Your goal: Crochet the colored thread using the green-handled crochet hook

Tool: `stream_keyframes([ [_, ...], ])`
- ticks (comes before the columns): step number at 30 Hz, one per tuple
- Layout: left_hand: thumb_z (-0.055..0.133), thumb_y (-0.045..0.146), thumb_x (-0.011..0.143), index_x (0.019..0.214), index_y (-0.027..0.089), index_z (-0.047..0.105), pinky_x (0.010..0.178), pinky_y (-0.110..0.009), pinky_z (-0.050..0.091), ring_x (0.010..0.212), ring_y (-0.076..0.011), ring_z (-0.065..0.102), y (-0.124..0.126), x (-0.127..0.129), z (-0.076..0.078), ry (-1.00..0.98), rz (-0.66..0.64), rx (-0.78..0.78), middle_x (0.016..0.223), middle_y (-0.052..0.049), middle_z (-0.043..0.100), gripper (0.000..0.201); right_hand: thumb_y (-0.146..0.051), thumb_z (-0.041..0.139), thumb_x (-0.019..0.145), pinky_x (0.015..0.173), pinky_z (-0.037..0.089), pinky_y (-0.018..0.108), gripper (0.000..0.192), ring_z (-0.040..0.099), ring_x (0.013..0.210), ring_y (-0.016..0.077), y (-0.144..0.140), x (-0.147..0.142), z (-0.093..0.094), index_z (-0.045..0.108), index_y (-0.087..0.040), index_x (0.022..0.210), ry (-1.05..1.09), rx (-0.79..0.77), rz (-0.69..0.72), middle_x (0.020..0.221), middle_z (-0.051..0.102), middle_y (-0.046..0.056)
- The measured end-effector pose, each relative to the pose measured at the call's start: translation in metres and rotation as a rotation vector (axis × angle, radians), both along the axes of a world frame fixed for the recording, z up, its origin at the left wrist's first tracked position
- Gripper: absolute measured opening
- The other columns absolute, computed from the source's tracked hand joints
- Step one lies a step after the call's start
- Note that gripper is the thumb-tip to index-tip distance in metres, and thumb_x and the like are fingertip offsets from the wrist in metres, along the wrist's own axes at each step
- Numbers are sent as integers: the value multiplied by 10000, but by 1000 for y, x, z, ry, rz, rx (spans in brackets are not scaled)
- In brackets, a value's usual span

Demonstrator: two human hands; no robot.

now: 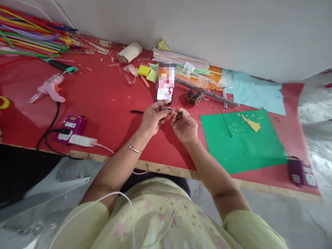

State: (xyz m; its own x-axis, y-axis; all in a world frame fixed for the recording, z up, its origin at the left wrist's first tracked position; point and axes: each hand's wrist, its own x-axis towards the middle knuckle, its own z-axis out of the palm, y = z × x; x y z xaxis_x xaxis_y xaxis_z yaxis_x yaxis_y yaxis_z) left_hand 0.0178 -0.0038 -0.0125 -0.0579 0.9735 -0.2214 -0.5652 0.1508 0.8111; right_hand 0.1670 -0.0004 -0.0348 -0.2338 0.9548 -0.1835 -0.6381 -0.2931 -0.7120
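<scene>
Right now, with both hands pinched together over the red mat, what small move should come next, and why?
Probably a short twist of the right hand while the left hand keeps its grip. Both hands pinch a small orange and green piece between their fingertips, with a thin wire sticking out to the right. What the piece is cannot be told.

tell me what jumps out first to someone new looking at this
Both hands, left hand and right hand, pinch a small wire-like piece together over the red mat. A bright green paper sheet lies to the right, and colourful plastic straws pile up far left.
</scene>
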Motion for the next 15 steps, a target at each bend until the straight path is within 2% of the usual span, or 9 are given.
stream_keyframes([
  [5, 912, 188, 622, 1061, 232, 812, 483, -197, 351, 624, -87, 596, -1, -1, 2, 5, 12, -32, 739, 41, 679, 452, -379, 782, 852, 789, 638, 314, 111, 731, 803, 159, 0, 1, -1, 781, -297, 926, -39, 53, -1, 853, 797, -14],
  [10, 934, 194, 614, 1081, 237, 817, 484, -195, 353, 620, -85, 598, -2, -3, 3, -50, -42, -51, 737, 48, 673, 483, -354, 784, 834, 767, 635, 312, 93, 736, 813, 167, 2, 4, -1, 777, -296, 906, 16, 11, 40, 852, 800, -8],
  [15, 857, 110, 667, 1160, 254, 826, 499, -200, 340, 596, -69, 532, -2, 0, 2, 53, 54, -5, 729, 55, 652, 515, -362, 778, 855, 720, 618, 268, 108, 716, 780, 149, 4, 3, 1, 775, -277, 921, -1, -10, 32, 837, 793, -10],
])
